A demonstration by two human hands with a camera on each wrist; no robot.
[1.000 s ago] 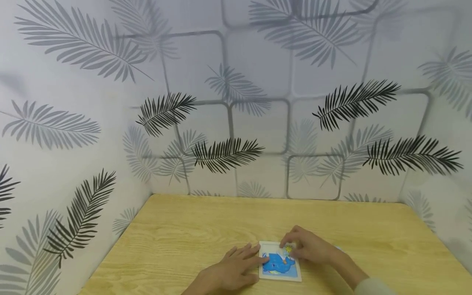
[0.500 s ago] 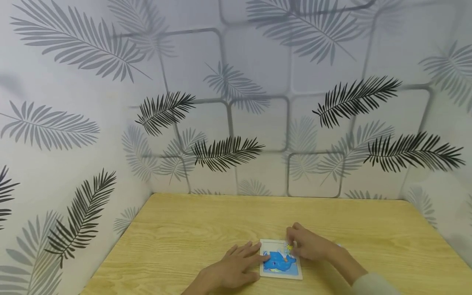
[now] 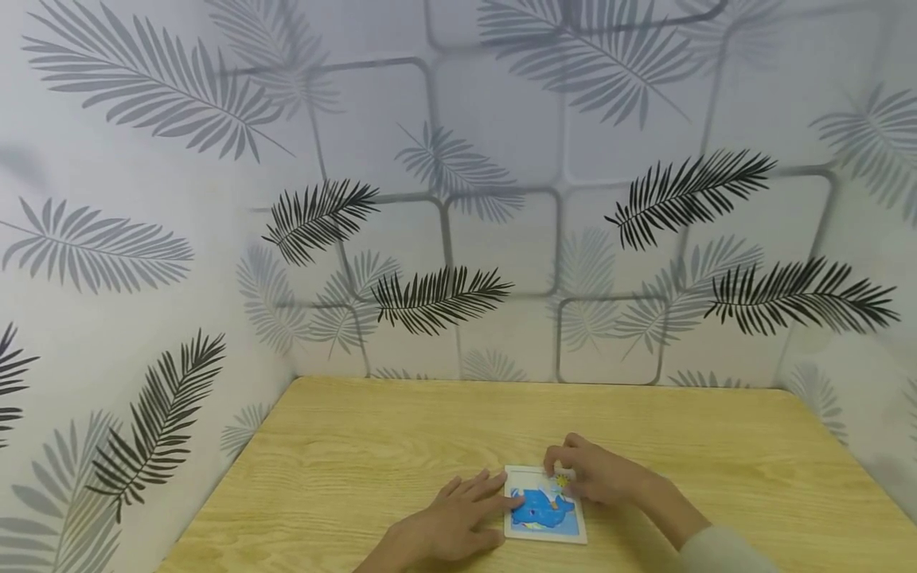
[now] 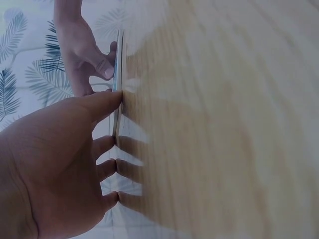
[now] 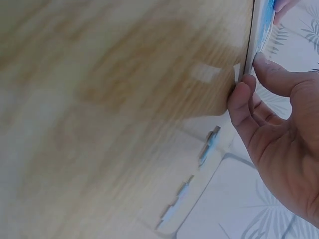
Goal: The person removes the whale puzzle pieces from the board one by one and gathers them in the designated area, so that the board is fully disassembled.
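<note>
A white-framed jigsaw puzzle (image 3: 544,538) with a blue whale picture lies on the wooden table. My left hand (image 3: 458,521) is spread at its left side, one fingertip over the whale and others along the frame; in the left wrist view the left hand (image 4: 65,159) has its thumb and fingertips down at the frame's edge and tabletop. Over the upper right corner, my right hand (image 3: 598,473) has thumb and curled fingers around a puzzle piece with a yellow sun (image 3: 562,481). From the right wrist view, the right hand (image 5: 284,119) shows its thumb on the frame, with fingers curled beside it.
Two loose puzzle pieces, one nearer (image 5: 209,146) and one farther (image 5: 175,203), lie on the table in the right wrist view. The wooden table (image 3: 372,430) meets a leaf-patterned wall (image 3: 501,342) at its back and left.
My right hand shifted slightly right, then came back left over the sun corner, its fingers moving about the piece. The left hand and frame stay nearly in place.
</note>
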